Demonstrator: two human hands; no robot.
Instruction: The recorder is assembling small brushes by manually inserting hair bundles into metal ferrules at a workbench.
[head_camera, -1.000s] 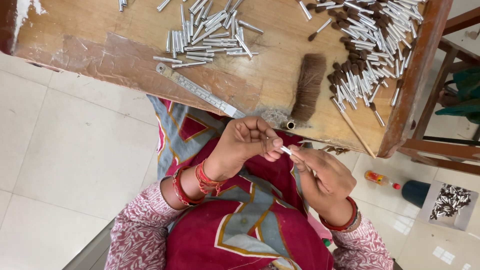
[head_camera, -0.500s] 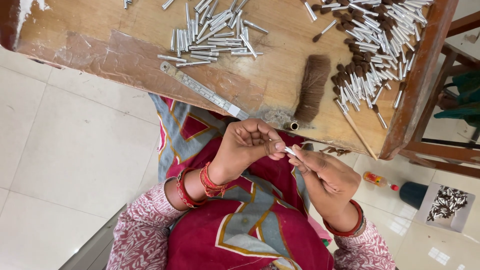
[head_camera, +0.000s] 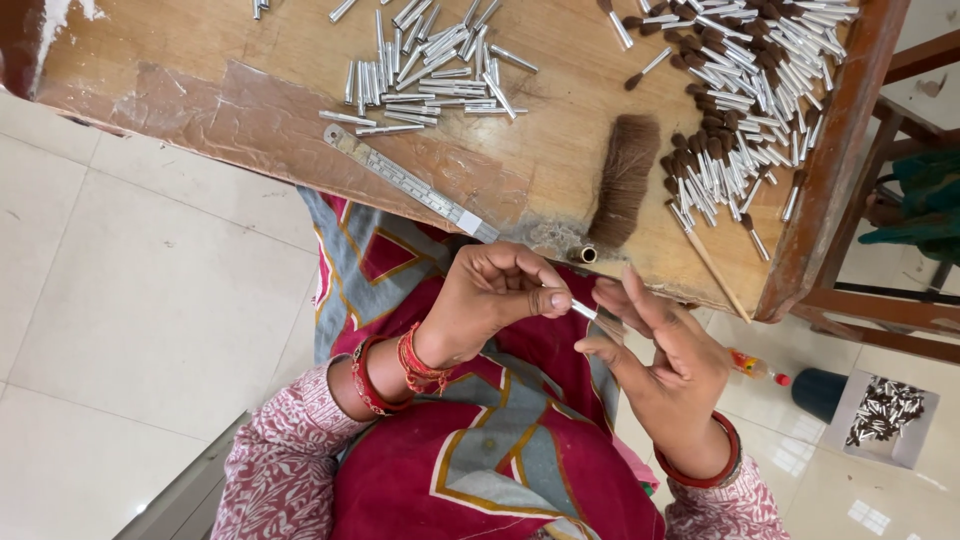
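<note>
**A:** What have you got in your hands?

**B:** Your left hand is curled shut, thumb and forefinger pinched together on one end of a small silver tube. Your right hand is open beside it, fingers spread and loose, with the fingertips just at the tube's other end. Whether they truly touch it, you cannot tell from the head view.

**A:** And where is the tube?

**B:** Up in the air between your two hands, over your lap, just off the near edge of the wooden table. It lies roughly level, pointing from one hand to the other.

**A:** What's on the table?

**B:** Nearest your hands, a tuft of brown hair lies on the wood, with a short brass ring by the table edge just below it. To its left a metal ruler runs slantwise. Farther back sits a loose heap of plain silver tubes. To the right is a bigger pile of tubes with brown bristle tips, and one thin wooden stick at that pile's near side.

**A:** Anything on your wrists?

**B:** Red bangles on the left, one red bangle on the right.
</note>
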